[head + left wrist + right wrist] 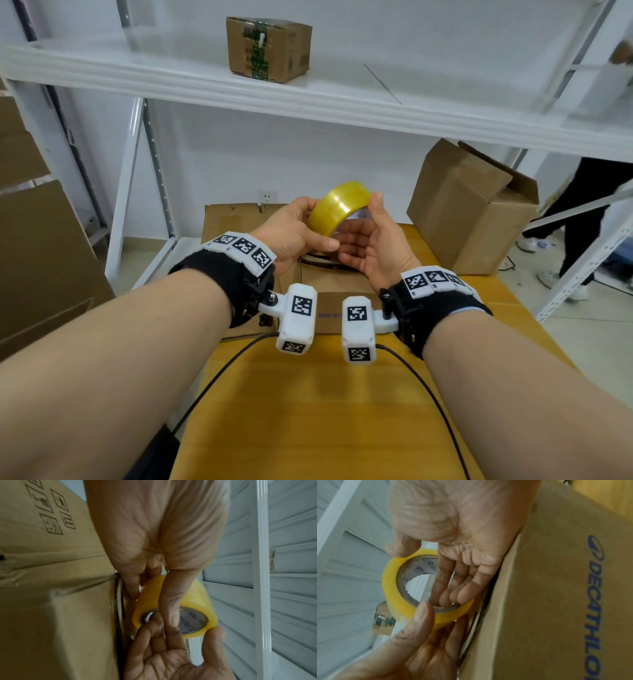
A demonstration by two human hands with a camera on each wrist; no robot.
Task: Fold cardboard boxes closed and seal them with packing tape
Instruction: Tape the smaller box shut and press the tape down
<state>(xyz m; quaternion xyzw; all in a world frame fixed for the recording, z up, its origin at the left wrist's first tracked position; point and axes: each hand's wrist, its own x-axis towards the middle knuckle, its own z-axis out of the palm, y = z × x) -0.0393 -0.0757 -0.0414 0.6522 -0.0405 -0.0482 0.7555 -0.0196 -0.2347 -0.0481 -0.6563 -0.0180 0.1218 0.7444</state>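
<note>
A yellow roll of packing tape [337, 207] is held up between both hands above a cardboard box [236, 219] on the yellow table [342, 411]. My left hand [294, 233] grips the roll from the left, thumb across its open face [169, 609] and fingers behind it. My right hand [373, 236] holds it from the right, with the thumb on the upper rim [402, 547] and the fingers [453, 588] lying across the core. In the right wrist view the roll [393, 588] stands on edge beside the box's printed side [556, 601]. No loose tape end shows.
A taped small box [269, 48] stands on the upper white shelf [342, 99]. A box with raised flaps [472, 205] sits at the table's far right. Flat cardboard [41, 257] is stacked at the left. A person's legs [589, 212] are beyond the shelf frame at right.
</note>
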